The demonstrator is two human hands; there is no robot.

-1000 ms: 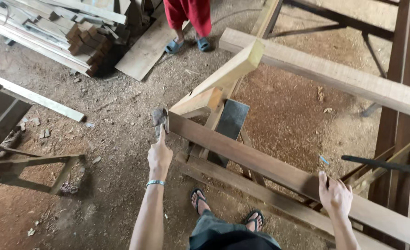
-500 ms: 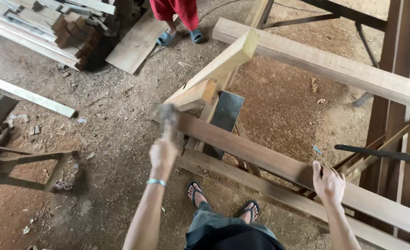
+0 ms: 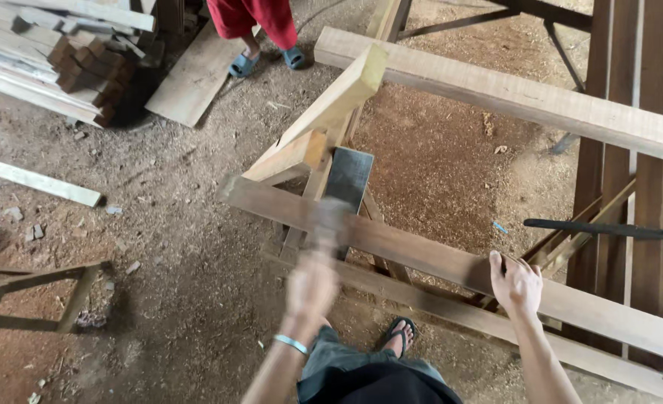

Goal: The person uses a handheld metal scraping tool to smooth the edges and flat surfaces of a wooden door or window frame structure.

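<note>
Near edge: person's dark shorts and sandalled feet (image 3: pixel 400 334) on the sawdust-covered dirt floor (image 3: pixel 167 247).

Left hand (image 3: pixel 310 284), blurred by motion, pale bracelet on the wrist, fingers closed round the handle of a hammer with a blurred grey head (image 3: pixel 330 215). Hammer head sits at the long brown wooden rail (image 3: pixel 421 254) that runs from mid-left to the near right; cannot tell whether it touches.

Right hand (image 3: pixel 517 284) lies flat on the top of the same rail, fingers curled over its far edge, holding nothing else. A second lower wooden rail (image 3: pixel 451 310) runs parallel just near of it.

Behind the hammer: dark flat metal plate (image 3: pixel 348 178) leaning among light angled timber pieces (image 3: pixel 324 120) that prop up towards a thick pale wooden beam (image 3: pixel 511 93) crossing the far right. Right side: upright reddish-brown planks (image 3: pixel 630 60) and a thin black metal bar (image 3: pixel 608 230) lying across them.

Left: low wooden frame (image 3: pixel 40 299) on the floor, a pale loose board (image 3: pixel 36 181), and far left a stack of sawn timber offcuts (image 3: pixel 54 56) with a flat plank (image 3: pixel 193 78) beside it. Far top: another person's legs in red shorts and blue sandals (image 3: pixel 260 30).

No packages, labels, signs or containers to be seen.

Versus half a second earlier: the left hand sits lower and nearer, the hammer head is down by the rail and more smeared; right hand unchanged on the rail.
</note>
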